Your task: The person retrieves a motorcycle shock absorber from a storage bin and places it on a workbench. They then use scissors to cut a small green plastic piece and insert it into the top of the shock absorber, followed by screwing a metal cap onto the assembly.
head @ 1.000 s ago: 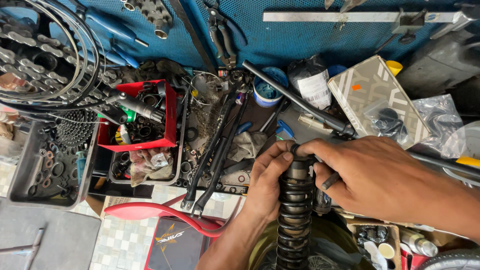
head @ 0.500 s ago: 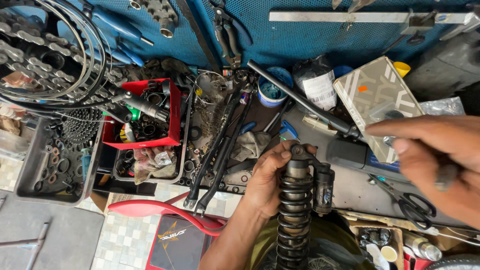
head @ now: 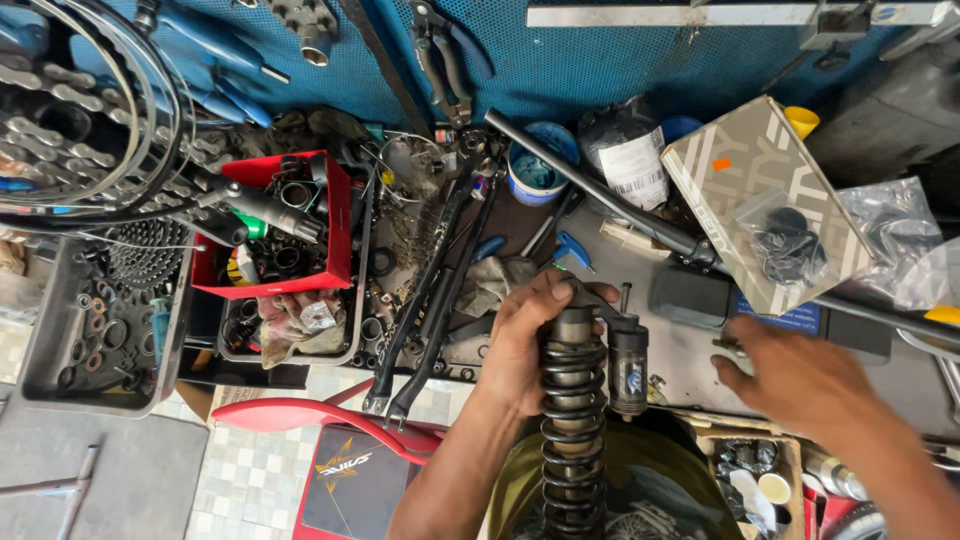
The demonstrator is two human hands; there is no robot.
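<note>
Super cluttered desk [head: 690,350] here, my left hand [head: 525,345] fingers clamped round the coil shock [head: 573,420] top, right hand [head: 800,375] fingers loose, apart, holding nothing

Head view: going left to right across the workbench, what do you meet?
Grey parts tray → red bin → left hand → coil shock → right hand → clear plastic bag.

black coil shock absorber [head: 574,420], upright, hand-held
</note>
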